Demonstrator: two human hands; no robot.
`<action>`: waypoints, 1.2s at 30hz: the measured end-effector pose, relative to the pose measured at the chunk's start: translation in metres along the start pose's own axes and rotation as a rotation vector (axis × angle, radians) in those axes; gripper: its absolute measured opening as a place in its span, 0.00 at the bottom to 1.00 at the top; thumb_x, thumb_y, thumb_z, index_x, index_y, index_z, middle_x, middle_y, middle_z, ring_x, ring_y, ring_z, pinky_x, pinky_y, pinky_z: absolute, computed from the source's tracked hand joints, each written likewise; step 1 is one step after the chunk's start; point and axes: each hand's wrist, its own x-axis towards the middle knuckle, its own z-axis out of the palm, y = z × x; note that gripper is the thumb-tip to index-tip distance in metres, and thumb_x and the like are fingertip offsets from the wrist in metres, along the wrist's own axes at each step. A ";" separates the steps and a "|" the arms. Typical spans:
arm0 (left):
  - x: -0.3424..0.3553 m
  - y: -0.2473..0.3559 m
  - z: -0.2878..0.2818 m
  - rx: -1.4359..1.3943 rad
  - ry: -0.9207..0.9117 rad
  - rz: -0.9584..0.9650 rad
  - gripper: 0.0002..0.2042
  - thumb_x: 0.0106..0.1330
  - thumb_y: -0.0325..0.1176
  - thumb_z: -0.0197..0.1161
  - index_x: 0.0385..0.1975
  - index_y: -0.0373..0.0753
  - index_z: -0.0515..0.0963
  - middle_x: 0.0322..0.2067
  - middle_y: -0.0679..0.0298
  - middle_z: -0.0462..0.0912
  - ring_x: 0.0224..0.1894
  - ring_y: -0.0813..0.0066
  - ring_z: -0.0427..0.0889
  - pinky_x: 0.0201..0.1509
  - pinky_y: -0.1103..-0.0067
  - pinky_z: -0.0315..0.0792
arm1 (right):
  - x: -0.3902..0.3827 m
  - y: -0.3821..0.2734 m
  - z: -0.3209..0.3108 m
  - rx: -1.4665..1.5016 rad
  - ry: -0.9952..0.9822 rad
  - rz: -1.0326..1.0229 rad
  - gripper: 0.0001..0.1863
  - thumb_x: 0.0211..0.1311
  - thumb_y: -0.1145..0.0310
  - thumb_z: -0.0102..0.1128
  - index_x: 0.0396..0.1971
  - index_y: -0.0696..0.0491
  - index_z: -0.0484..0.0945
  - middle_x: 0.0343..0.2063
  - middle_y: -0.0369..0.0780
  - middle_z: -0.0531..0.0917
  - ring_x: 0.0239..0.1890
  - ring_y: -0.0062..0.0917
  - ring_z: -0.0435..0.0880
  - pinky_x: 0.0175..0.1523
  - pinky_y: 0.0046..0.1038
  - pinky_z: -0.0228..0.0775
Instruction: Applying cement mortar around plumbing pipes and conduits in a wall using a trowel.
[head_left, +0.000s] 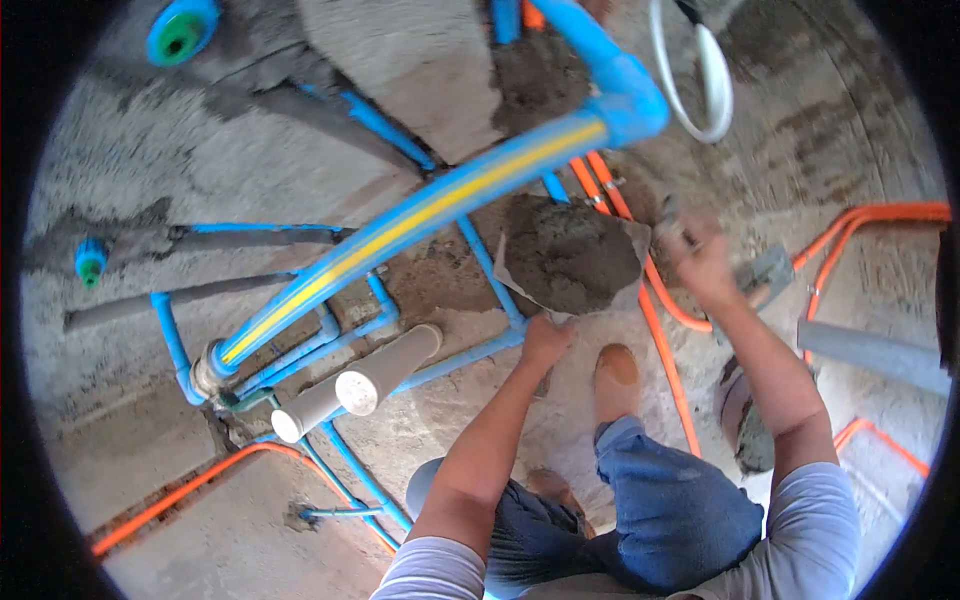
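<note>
My left hand (548, 342) is closed on the near edge of a pale, ragged-edged sheet (637, 238). A heap of wet grey mortar (572, 258) covers most of the sheet. To the right of it, my right hand (703, 262) is raised with its fingers curled round something I cannot make out; a small greyish end shows above the fingers. Beyond my right wrist is a flat grey tool with a tan part (768, 275), perhaps a trowel. Whether it touches my hand cannot be told.
A thick blue pipe with a yellow stripe (420, 238) crosses close in front. Two capped white pipes (365, 388) stand at left. Orange conduits (662, 345) run beside my feet. A bucket (750, 425) sits by my right arm; a white hose loop (715, 90) hangs at upper right.
</note>
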 end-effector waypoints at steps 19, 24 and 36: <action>-0.007 0.026 -0.005 -0.381 -0.138 -0.280 0.10 0.57 0.31 0.67 0.27 0.38 0.70 0.16 0.67 0.74 0.10 0.79 0.66 0.12 0.79 0.60 | 0.157 0.077 0.037 -0.598 -0.303 -0.264 0.19 0.59 0.50 0.55 0.33 0.52 0.81 0.33 0.45 0.83 0.40 0.41 0.82 0.43 0.44 0.74; -0.009 0.038 -0.016 -0.382 -0.131 -0.356 0.10 0.57 0.31 0.66 0.29 0.38 0.70 0.15 0.68 0.72 0.10 0.80 0.66 0.13 0.80 0.60 | 0.179 -0.050 -0.006 -0.885 -0.392 -0.171 0.16 0.57 0.57 0.58 0.33 0.54 0.84 0.37 0.45 0.83 0.42 0.35 0.82 0.44 0.37 0.73; -0.011 0.048 -0.009 -0.401 -0.144 -0.243 0.10 0.57 0.30 0.66 0.27 0.38 0.70 0.13 0.67 0.71 0.12 0.80 0.68 0.14 0.80 0.61 | 0.230 -0.148 -0.031 -1.216 -0.791 0.383 0.08 0.53 0.66 0.60 0.31 0.50 0.85 0.35 0.39 0.85 0.41 0.32 0.83 0.39 0.36 0.74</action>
